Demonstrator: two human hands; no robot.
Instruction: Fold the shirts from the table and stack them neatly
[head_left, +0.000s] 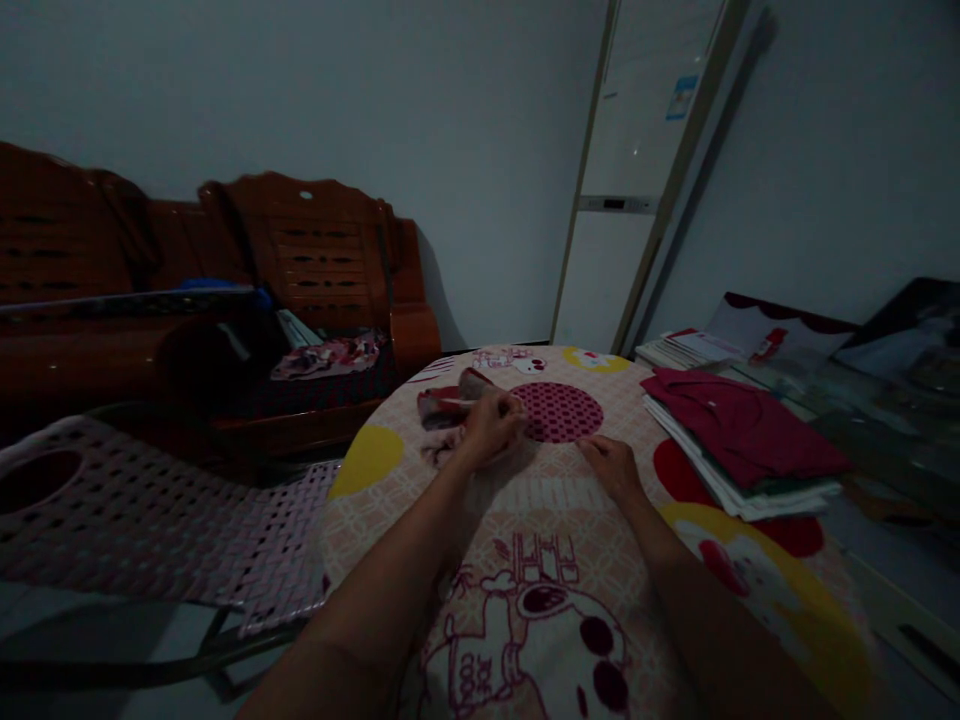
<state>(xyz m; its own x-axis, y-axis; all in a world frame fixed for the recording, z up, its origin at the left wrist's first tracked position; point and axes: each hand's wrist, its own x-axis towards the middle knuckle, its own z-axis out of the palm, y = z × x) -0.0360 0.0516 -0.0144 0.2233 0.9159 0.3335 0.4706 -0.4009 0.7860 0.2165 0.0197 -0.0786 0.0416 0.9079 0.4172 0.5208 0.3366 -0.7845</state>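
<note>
A crumpled cloth (pixel 441 406) in red, grey and pale tones lies bunched on the far left part of a round table. My left hand (pixel 495 428) is closed at the right side of this cloth, its fingers curled and gripping a pale part of it. To the right, my right hand (pixel 613 468) rests low over the tabletop, thumb and fingertips pinched together. Whatever may be between those fingertips is too small and dark to make out. Between the hands lies a purple dotted oval printed on the patterned tablecloth (pixel 555 500).
A stack of folded clothes (pixel 742 425), dark red on top, sits at the table's right edge. Beyond it is a glass-topped surface (pixel 885 420) with papers. At left stand a woven chair (pixel 262 530) and a wooden sofa (pixel 322 250). A tall white air conditioner (pixel 622 150) stands behind.
</note>
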